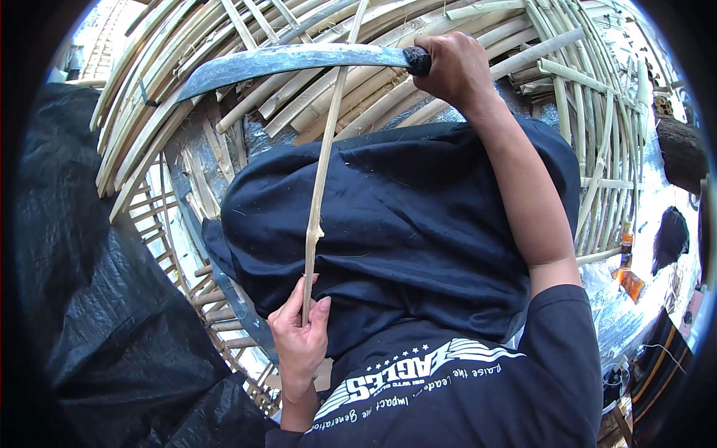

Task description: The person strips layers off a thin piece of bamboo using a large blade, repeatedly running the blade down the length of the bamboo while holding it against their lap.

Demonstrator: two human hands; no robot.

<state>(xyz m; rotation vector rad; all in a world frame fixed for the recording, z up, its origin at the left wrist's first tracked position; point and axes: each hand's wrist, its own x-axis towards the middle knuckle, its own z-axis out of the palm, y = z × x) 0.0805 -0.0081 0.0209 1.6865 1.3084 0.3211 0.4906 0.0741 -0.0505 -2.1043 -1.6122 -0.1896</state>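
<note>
My right hand [457, 71] is closed round the dark handle of a machete [299, 60]. Its long, slightly curved blade points left and lies across a thin bamboo strip [326, 149], near the strip's far part. The near end of that strip is pinched between the thumb and fingers of my left hand [300, 321], close to my body. A knot shows on the strip a little beyond my left hand. From there it runs away from me over the dark cloth [388, 216] on my lap and up past the blade.
Many split bamboo strips [373, 104] lie piled beyond my knees. A bamboo lattice [597, 149] stands at the right, with a small bottle [626, 246] of amber liquid near it. Black plastic sheeting [112, 284] hangs at the left, beside a slatted bamboo frame [213, 299].
</note>
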